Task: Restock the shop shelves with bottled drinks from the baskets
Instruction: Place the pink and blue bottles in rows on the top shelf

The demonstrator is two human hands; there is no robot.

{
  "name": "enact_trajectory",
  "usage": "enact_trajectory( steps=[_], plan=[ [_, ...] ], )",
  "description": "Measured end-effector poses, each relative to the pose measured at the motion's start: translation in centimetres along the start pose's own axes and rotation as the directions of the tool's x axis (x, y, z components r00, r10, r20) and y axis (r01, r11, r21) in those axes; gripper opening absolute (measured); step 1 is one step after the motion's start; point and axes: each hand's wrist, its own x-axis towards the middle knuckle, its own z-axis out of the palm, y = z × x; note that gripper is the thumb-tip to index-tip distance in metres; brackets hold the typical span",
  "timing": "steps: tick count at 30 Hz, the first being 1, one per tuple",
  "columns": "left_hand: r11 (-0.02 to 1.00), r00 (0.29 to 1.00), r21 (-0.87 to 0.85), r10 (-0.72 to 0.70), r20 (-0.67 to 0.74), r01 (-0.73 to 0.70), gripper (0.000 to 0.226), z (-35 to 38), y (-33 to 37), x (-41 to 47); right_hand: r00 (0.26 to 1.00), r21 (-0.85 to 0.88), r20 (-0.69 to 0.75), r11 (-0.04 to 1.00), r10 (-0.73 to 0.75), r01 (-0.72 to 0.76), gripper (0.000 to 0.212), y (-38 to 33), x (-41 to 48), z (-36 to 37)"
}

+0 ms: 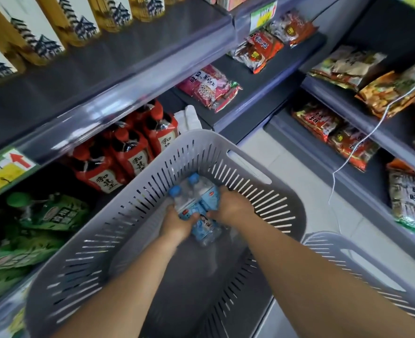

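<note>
Motion blur is softening much of the shop aisle, and the fingertips of both hands are disappearing behind the water bottles (194,198), so the number being gripped is hard to count. The left hand (177,223) is curling round the blue-labelled cluster from the near-left, its thumb lying across a label. The right hand (231,206) is clamping the same cluster from the right. Two blue caps are pointing away from the person. A further bottle is showing just below the hands, and whether it is being held or is lying on the basket floor cannot be told.

The bottles are sitting low inside a grey slotted basket (196,135), near its far end. The near part of its floor is lying dark and blurred between the forearms.

A second basket (328,240) is standing just to the right, largely covered by the right forearm, with its contents not showing.

On the shelf (152,76) unit to the left, red-capped dark bottles (128,152) are standing close beside the basket. Green-labelled goods (50,213) are lying nearer, too smeared to identify. Yellow-and-white boxes (55,28) above are being cut off by the top edge. Snack packets (323,123) are lining the right-hand shelves, with a white cord (348,159) dangling across them.
</note>
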Motion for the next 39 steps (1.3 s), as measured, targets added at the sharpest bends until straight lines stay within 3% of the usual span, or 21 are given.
enact_trajectory(
  steps=[4, 9, 13, 15, 18, 23, 26, 32, 39],
  plan=[
    [0.984, 0.994, -0.145, -0.099, 0.053, 0.106, 0.055, -0.2, -0.3, 0.5, 0.999, -0.007, 0.024, 1.0, -0.024, 0.024, 0.067, 0.3, 0.4, -0.1],
    [0.942, 0.966, -0.238, -0.199, 0.165, 0.234, 0.034, -0.7, -0.7, -0.1, 0.994, 0.0, 0.103, 0.999, -0.033, 0.033, 0.068, 0.2, 0.4, -0.1],
    [0.902, 0.922, -0.268, -0.262, 0.285, 0.339, 0.029, -2.0, -0.8, -2.0, 0.941, 0.223, 0.338, 0.969, 0.029, -0.11, 0.065, -0.3, -0.5, 0.0],
    [0.919, 0.924, -0.228, -0.251, 0.289, 0.321, 0.03, -3.0, -0.7, -3.2, 0.895, 0.341, 0.446, 0.918, 0.033, -0.204, 0.059, -0.6, -1.4, -0.2],
    [0.953, 0.946, -0.174, -0.198, 0.258, 0.247, 0.034, -5.0, 0.1, -5.0, 0.872, 0.464, 0.49, 0.842, 0.014, -0.275, 0.058, -1.2, -3.2, -0.7],
    [0.986, 0.958, -0.141, -0.049, 0.282, 0.092, 0.013, -9.2, 2.7, -8.7, 0.913, 0.657, 0.403, 0.715, -0.064, -0.24, 0.089, -3.3, -7.7, -1.9],
    [0.984, 0.955, -0.163, -0.021, 0.295, 0.072, 0.012, -11.8, 3.9, -11.3, 0.934, 0.728, 0.339, 0.659, -0.109, -0.188, 0.067, -4.9, -10.7, -2.8],
    [0.976, 0.959, -0.211, 0.105, 0.263, -0.049, 0.028, -17.9, 6.3, -16.8, 0.974, 0.797, 0.209, 0.593, -0.09, -0.117, 0.048, -8.8, -16.2, -5.8],
    [0.928, 0.937, -0.267, 0.309, 0.162, -0.259, 0.032, -26.1, 9.7, -23.9, 0.976, 0.883, -0.079, 0.44, -0.202, 0.162, 0.048, -15.0, -22.7, -10.6]
  ],
)
